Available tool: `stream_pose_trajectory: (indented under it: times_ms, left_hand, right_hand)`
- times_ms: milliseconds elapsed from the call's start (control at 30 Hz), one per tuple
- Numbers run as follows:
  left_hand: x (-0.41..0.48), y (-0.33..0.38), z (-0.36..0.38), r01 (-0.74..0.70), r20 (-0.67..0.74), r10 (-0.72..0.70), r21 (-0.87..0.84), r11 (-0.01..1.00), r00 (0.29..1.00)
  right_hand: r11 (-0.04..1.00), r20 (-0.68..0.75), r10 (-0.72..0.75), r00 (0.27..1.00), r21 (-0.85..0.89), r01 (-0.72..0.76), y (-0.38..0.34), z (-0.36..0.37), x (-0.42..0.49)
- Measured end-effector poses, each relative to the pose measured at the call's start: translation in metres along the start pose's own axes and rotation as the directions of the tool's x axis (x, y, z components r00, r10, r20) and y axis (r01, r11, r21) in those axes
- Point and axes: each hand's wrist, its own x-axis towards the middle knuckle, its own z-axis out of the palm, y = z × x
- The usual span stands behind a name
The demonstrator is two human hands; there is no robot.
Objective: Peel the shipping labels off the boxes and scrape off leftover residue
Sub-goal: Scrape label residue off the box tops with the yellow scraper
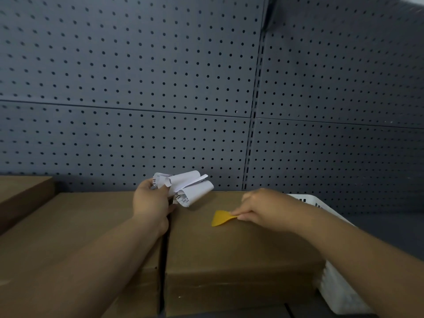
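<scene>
The left hand is closed around a bundle of curled white labels, with barcode print showing on the rolled ends. The bundle is held clear of the cardboard, above the far end of the seam between two boxes. The right hand pinches the handle of a yellow scraper between thumb and fingers. Its broad blade lies flat on, or just over, the top of the right box; the blur leaves contact unconfirmed.

The left box stands just beside the right one, with a narrow dark gap between them. A third box sits at far left, only partly in view. A white slotted crate stands on the right side of the right box. A grey pegboard wall closes the rear.

Assessment: no label is seen on any visible box face, and several are in hand, so peeling appears complete on these tops. Scraping of the right box appears to be the step in hand. No residue can be made out in the dim light. Outstanding items are likely the scraping pass, discarding the bundle, and any box faces hidden from view.
</scene>
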Motion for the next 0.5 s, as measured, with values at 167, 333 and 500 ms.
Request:
stream_pose_trajectory:
  times_ms: [167, 333, 500]
  left_hand:
    - [0.002, -0.002, -0.001, 0.023, -0.002, -0.023, -0.004, 1.0, 1.0]
    - [0.003, -0.002, 0.0, 0.015, -0.002, -0.015, -0.002, 1.0, 1.0]
    - [0.003, -0.002, -0.001, 0.013, 0.005, -0.013, 0.023, 1.0, 1.0]
  right_hand:
    - [1.0, 0.036, -0.001, 0.999, 0.028, 0.0, 0.028, -0.009, -0.01]
    - [0.992, -0.076, -0.097, 0.992, 0.071, 0.102, 0.007, 0.002, 0.013]
    - [0.991, -0.079, -0.086, 0.993, 0.092, 0.094, 0.017, 0.004, 0.009]
